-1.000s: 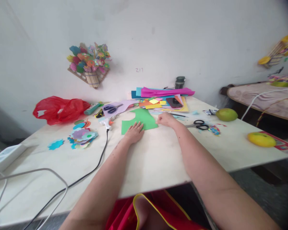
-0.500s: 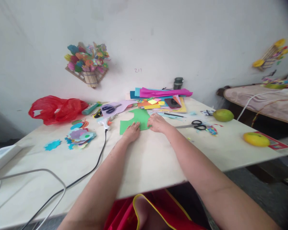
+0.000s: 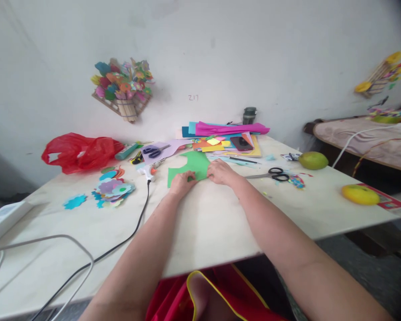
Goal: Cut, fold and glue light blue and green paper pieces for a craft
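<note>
A green sheet of craft paper (image 3: 198, 162) with curved cut-outs in its edge lies flat on the table before me. My left hand (image 3: 183, 182) is at its near edge, fingers curled with the thumb and fingertips pinching the paper. At the sheet's right edge, the fingers of my right hand (image 3: 220, 172) are closed on the paper. Black-handled scissors (image 3: 276, 174) lie to the right of my right hand. A white glue gun (image 3: 148, 172) with a black cord rests left of the sheet.
Paper flowers (image 3: 115, 189) are piled at the left, near a red plastic bag (image 3: 82, 151). Coloured sheets (image 3: 232, 129), a phone (image 3: 241, 143) and a pencil (image 3: 243, 160) lie behind. A green mango (image 3: 313, 160) and a yellow one (image 3: 360, 195) sit right. A power strip (image 3: 6, 216) trails cables at left.
My left hand's fingers, flat on the green paper before, have curled into a pinch at its near edge. My right hand stays at the right edge. The view has shifted slightly.
</note>
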